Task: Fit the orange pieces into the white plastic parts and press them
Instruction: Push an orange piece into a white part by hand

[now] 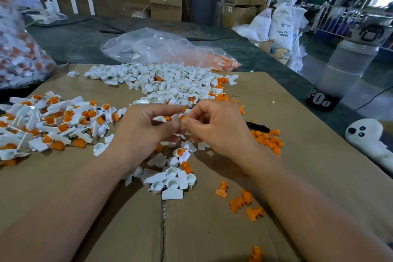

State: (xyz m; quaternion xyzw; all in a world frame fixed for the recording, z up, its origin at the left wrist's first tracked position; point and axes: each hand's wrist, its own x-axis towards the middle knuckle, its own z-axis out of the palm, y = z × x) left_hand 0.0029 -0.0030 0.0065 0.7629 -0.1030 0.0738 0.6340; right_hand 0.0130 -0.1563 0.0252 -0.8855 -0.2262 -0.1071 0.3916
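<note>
Both parts look like light, stiff moulded plastic, small and a bit slick, likely to pop out of an off-axis pinch. Best hold: white plastic part [175, 117] by its flat tab, cup mouth clear; orange piece [182, 118] by its sides, then press on the head. Left hand [146, 127] pinches the white part. Right hand [214, 125] pinches the orange piece at the cup mouth; can't tell how far it's seated. Both parts sit between the 2 hands, above the cardboard [308, 144]. Spare orange pieces [268, 139] lie just right of the right hand.

The white sack [281, 27] at the back reads "ABS RESIN"; other print is illegible.
</note>
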